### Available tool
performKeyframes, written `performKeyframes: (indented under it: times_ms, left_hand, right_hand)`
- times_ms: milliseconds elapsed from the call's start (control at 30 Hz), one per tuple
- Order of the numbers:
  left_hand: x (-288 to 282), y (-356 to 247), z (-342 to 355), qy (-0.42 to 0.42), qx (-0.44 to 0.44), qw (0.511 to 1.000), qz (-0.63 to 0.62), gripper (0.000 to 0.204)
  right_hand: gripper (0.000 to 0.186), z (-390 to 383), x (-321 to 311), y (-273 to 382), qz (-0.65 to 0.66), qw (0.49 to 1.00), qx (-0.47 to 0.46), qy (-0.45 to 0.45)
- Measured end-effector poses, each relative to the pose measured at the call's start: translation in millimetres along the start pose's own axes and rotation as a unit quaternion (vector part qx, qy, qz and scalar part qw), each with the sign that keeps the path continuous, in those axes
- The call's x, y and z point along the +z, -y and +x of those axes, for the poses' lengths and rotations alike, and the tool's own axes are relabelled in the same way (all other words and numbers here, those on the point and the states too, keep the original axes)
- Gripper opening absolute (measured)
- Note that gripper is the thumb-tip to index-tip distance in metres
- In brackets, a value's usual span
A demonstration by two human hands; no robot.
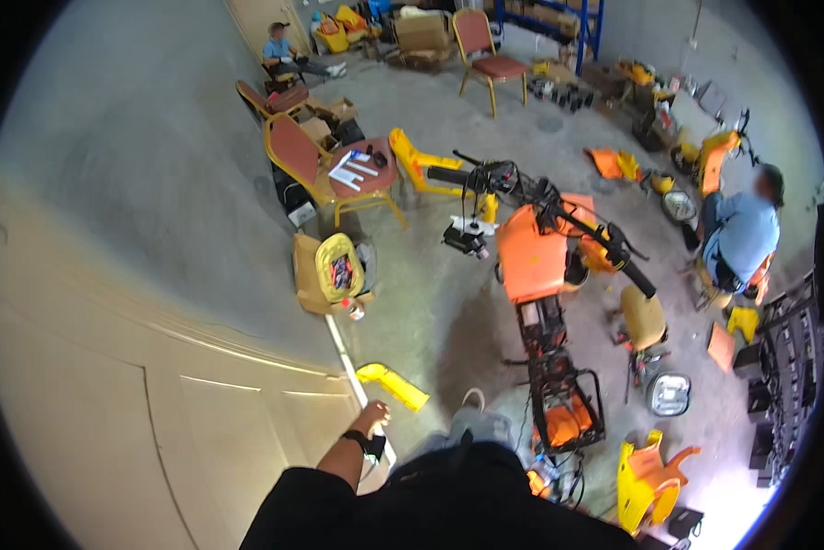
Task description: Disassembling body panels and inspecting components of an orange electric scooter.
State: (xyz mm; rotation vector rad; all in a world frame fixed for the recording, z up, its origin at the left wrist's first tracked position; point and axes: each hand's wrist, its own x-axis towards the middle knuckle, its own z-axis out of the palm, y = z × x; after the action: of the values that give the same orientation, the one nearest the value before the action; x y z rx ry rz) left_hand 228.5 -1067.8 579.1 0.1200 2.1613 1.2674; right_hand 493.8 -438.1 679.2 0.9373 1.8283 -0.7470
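My left hand hangs low at my side near the pale door, with a black band on the wrist. Its fingers look curled in, and nothing sticks out of them. Just beyond it on the floor lies a yellow curved body panel. My right hand is out of the picture. Ahead and to the right stands a partly stripped electric scooter, its black frame, wiring and battery area exposed. Orange panels cover its front, below black handlebars. Neither hand is seen touching it.
A chair holds white strips and a black object. Near the wall, a yellow basket sits by a cardboard box. A person sits at right beside another scooter; another person sits far back. Yellow-orange panels lie at lower right.
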Motion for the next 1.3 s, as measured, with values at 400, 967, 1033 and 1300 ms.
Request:
performKeyframes:
  times_ms: [400,967,1033,1300]
  left_hand:
    - [-190,38,4,-0.035,-0.227,0.824,-0.518,0.023]
    - [-506,73,374,0.117,0.064,0.966,0.222,0.01]
    - [-529,39,424,0.099,-0.097,0.99,-0.01,0.013]
    - [-508,-169,576,0.159,-0.15,0.976,-0.021,0.029]
  right_hand:
    - [0.031,33,-139,310,0.153,0.965,-0.136,0.166]
    - [0.04,-43,-48,478,0.12,0.979,0.158,-0.055]
    - [0.047,-31,-36,505,0.143,0.984,0.072,-0.072]
    - [0.049,68,-32,617,0.076,0.995,-0.01,0.067]
